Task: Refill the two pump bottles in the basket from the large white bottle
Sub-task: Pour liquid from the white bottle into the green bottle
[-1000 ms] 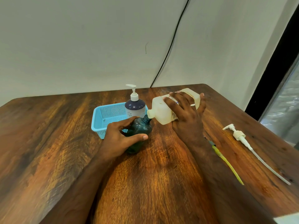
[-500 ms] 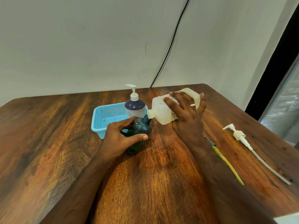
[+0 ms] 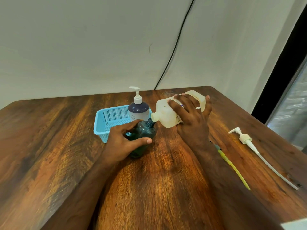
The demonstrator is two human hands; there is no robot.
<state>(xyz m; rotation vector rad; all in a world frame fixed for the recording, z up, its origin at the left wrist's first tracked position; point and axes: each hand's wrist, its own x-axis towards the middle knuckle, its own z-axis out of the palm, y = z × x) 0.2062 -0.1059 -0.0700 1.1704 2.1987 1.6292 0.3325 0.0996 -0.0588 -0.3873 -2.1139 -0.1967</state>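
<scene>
The step in hand is the pour into the first bottle, so the aim is a steady stream with both mouths lined up. The right hand (image 3: 191,120) has its grip clamped over the top of the large white translucent plastic bottle (image 3: 167,113), fingers spread across its side, the bottle tipped almost level with its short neck just beyond the fingertips, touching the open mouth of the round dark teal plastic bottle (image 3: 144,131). The left hand (image 3: 126,143) has its grip curled round that teal bottle, thumb on the near side, steadying it upright on the dark wooden surface (image 3: 157,188), just in front of the light blue perforated plastic basket (image 3: 108,122).

Raise the white bottle's far end slowly, keep the necks in contact, and hold the teal bottle firm so it does not tip. Whether liquid is flowing cannot be told.

The white-and-navy pump bottle (image 3: 138,110) stands in the basket, pump on, probably next. A loose white pump head with its long tube (image 3: 245,140) lies well to the right of the right hand.
</scene>
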